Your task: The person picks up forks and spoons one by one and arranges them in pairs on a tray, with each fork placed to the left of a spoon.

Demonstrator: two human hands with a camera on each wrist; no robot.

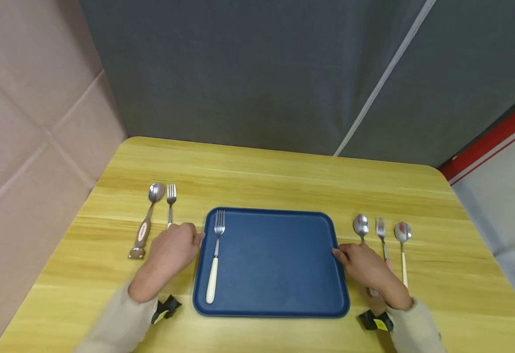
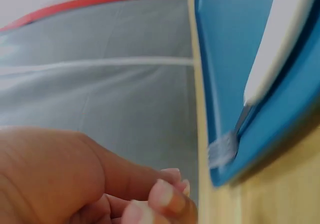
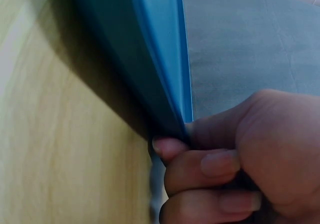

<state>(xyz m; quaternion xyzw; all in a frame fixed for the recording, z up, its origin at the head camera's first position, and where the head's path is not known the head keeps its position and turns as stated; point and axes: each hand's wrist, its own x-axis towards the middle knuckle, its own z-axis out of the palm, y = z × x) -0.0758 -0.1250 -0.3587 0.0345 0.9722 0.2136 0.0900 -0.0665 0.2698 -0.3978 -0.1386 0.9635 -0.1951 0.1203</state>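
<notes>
A dark blue rectangular tray [image 1: 279, 264] lies on the table. On its left side rests a fork with a cream handle [image 1: 212, 279], tines away from me. My right hand [image 1: 368, 264] pinches the tray's right rim [image 3: 170, 79] between thumb and curled fingers. At the tray's left rim in the head view is my left hand [image 1: 171, 255]. In the left wrist view its fingers [image 2: 165, 194] are curled towards the thumb, with a gap between them and the tray. My left hand hides the handle of another fork [image 1: 171, 194].
A spoon with a brown bear handle [image 1: 144, 230] lies left of my left hand. Near my right hand are a spoon [image 1: 361, 225] partly hidden behind it, a pink-handled fork [image 1: 381, 230] and a cream-handled spoon [image 1: 403, 245]. A grey partition [image 1: 240, 73] stands behind the table.
</notes>
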